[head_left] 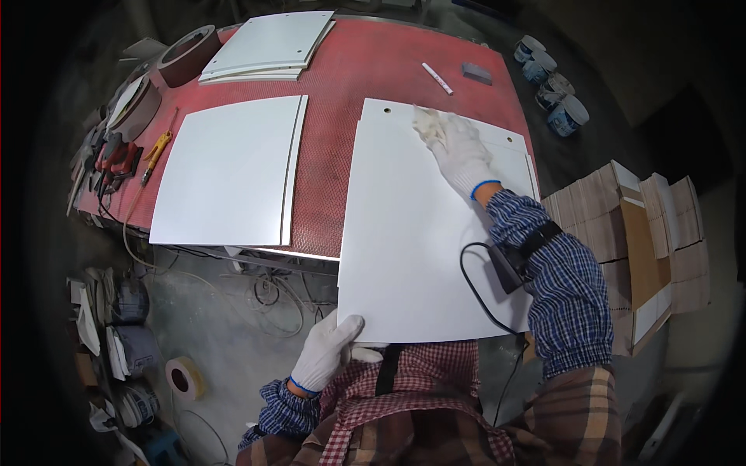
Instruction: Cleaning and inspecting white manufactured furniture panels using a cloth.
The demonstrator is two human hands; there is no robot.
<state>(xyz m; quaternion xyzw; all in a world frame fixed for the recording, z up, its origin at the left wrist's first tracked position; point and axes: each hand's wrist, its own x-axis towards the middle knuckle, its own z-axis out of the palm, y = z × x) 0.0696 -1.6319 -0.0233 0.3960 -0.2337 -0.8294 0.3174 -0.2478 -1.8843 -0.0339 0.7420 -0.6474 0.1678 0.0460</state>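
A large white panel (420, 233) with two small holes near its far edge lies partly on the red table and juts toward me over the near edge. My left hand (330, 353), in a white glove with a blue cuff, grips the panel's near left corner, thumb on top and fingers underneath. At the far end, my gloved right hand (458, 151) presses a crumpled off-white cloth (427, 124) on the panel's surface, between the two holes. Other panel edges show under this one at the right.
Left of it lies another white panel stack (225, 171); a third stack (272, 43) sits farther back. A marker (437, 78) and grey block (476, 74) rest on the red table (388, 54). A yellow air gun (158, 147), red sander (120, 159), tubs (568, 116) and cardboard (645, 248) surround.
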